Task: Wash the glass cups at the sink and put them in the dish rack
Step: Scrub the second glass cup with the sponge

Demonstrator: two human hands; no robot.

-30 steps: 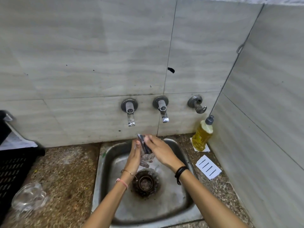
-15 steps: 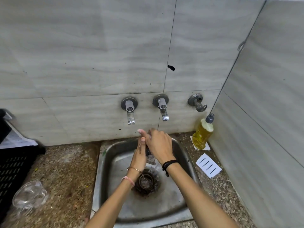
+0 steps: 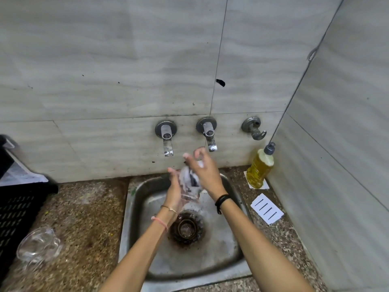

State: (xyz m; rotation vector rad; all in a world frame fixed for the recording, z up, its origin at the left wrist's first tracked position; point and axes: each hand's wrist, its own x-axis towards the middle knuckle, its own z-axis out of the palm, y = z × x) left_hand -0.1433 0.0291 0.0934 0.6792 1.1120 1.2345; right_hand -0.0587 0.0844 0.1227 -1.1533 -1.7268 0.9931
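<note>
Two hands meet over sink [image 3: 126, 228]: left hand [image 3: 174, 191] grips wet glass cup [image 3: 188, 186] from side; right hand [image 3: 207, 174] curled at rim, exact hold blurred. Risk: slippery glass slides free, cracks on steel basin. Second glass cup [image 3: 39, 246] lies beside dish rack [image 3: 14, 209].

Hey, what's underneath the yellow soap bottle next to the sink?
A white card lies under the soap bottle; only its edges stick out. The bottle covers its middle, so any print there is hidden.
</note>
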